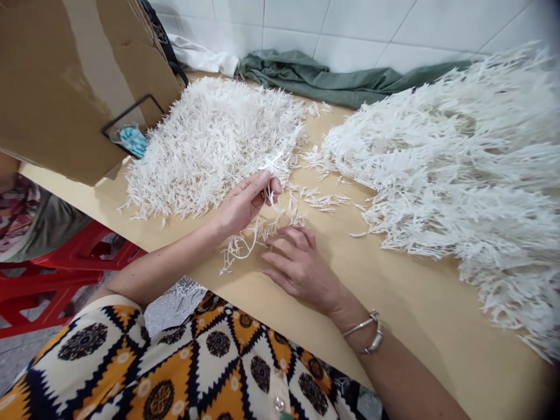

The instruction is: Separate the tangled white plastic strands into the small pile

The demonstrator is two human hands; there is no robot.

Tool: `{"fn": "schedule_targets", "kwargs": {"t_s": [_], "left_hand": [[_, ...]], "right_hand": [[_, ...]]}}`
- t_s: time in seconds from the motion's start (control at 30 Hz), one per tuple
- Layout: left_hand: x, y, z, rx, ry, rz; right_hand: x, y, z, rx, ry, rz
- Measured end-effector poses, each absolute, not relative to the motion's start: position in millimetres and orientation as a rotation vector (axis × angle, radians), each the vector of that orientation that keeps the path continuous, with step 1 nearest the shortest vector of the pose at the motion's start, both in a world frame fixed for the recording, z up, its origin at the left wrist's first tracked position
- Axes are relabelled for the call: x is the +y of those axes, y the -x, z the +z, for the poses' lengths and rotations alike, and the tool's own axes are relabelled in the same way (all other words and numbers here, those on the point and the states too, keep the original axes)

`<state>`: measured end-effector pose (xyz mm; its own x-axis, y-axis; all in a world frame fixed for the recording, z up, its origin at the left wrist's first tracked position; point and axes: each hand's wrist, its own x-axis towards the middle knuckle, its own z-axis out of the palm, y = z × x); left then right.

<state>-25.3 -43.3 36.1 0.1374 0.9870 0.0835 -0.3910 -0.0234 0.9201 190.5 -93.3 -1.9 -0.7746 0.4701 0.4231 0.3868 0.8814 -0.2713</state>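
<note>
My left hand (250,201) is closed, with thumb and forefinger pinching a white branched plastic sprig (273,163) at the near edge of a heap. A thin white strip (249,251) dangles below it and curls down to the tabletop. My right hand (301,265) rests low over the table, palm down, its fingers bent and a little apart beside loose sprigs (297,217). Nothing shows in its fingers, though their undersides are hidden. Behind my left hand spreads the heap of short white sprigs (210,140). To the right lies a larger pile of longer white sprigs (446,157).
A cardboard box (79,76) stands at the left, with a black wire frame and a blue-white packet (133,141) by it. Green cloth (306,73) lies along the tiled wall. Beyond the table's (394,315) left edge are red stools (65,268) and part of another person.
</note>
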Motion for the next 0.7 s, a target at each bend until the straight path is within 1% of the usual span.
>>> {"fn": "schedule_targets", "kwargs": {"t_s": [0.17,0.4,0.57,0.7], "left_hand": [[-51.5,33.4,69.8,0.857,-0.938,1.352],[-63.9,38.3,112.3,0.799,-0.936,1.477],[-65.9,42.0,126.1,0.887,-0.988,1.559],[-64.5,43.9,126.8,0.908,-0.982,1.574]], "right_hand": [[-92.4,-188.5,-13.6,-2.562,0.923,0.169],[-89.6,-192.4,-18.8,-2.432,0.993,0.146],[-89.2,-193.0,-17.4,-2.415,0.994,0.226],[-85.5,-195.2,-18.0,-2.413,1.001,0.264]]}}
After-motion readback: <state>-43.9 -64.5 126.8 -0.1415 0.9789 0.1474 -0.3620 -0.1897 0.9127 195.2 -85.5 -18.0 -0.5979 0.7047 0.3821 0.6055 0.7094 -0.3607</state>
